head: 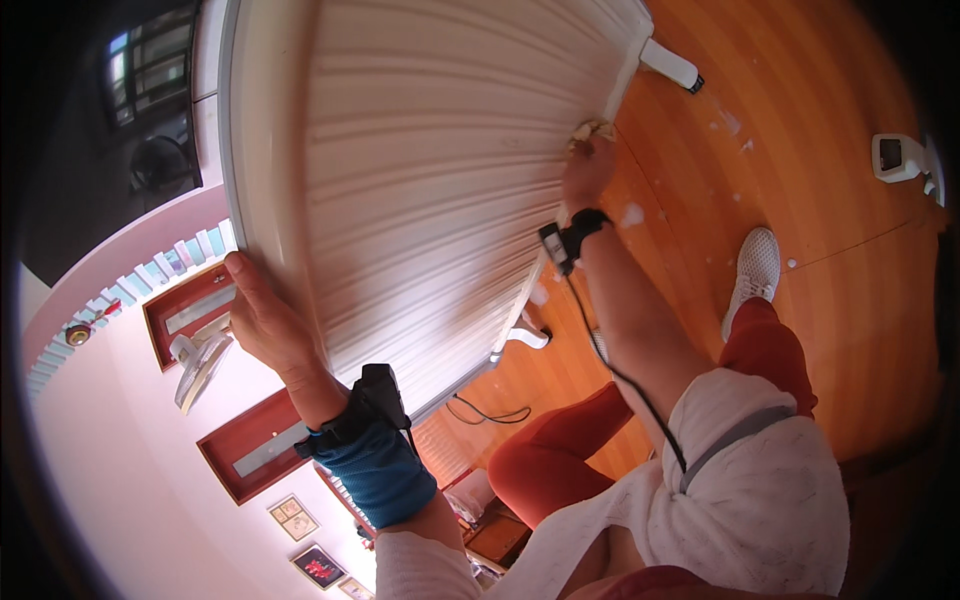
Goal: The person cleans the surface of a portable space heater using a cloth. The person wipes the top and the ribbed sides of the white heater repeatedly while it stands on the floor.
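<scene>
A large white ribbed panel (450, 172), part of an appliance or piece of furniture on short white feet, stands tilted before me. At its left edge my left hand (270, 322) grips the smooth rim, thumb on top. My right hand (590, 169) is closed around a crumpled yellowish cloth or sponge (590, 131) and presses it to the panel's right edge. Both wrists carry black strapped devices, and a cable runs from the right one. White suds-like patches (632, 215) lie on the floor beside the panel.
A white foot (670, 65) juts from the panel over the wooden floor (817, 172). A cable loop (491, 412) lies below the panel. A white device (898, 157) stands at far right, a fan (202, 367) at left. My shoe (756, 262) is near the suds.
</scene>
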`<state>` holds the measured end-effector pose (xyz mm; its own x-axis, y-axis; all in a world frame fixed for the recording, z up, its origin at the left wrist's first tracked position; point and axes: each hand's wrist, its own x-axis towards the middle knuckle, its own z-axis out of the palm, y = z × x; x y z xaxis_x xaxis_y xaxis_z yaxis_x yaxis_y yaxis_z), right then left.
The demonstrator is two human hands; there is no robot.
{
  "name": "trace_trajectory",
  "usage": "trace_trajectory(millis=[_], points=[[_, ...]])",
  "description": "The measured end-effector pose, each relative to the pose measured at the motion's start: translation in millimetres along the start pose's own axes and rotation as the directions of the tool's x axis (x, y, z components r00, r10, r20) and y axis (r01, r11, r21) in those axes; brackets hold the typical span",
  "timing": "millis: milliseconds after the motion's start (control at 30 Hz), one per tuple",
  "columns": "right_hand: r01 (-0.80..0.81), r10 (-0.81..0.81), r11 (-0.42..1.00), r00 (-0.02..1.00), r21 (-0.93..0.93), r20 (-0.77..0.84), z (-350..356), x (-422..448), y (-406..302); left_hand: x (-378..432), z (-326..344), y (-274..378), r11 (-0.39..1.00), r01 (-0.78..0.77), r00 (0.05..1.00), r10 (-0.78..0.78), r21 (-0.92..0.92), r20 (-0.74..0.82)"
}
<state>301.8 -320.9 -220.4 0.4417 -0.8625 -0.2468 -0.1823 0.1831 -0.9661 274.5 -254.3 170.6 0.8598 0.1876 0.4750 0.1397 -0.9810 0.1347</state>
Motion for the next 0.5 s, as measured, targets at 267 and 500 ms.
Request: trace_trajectory(millis=[267,500], points=[[-0.297,0.364,0.923,0.880,-0.243,0.306,0,14,8,-4,2,-5,0.990,-0.089,0.991,0.099,0.107,-0.087],[0.065,-0.045,0.970,0.995,0.235,-0.088,2,-53,-114,0,0,-17,0.980,-0.117,0.990,0.128,0.164,-0.060]])
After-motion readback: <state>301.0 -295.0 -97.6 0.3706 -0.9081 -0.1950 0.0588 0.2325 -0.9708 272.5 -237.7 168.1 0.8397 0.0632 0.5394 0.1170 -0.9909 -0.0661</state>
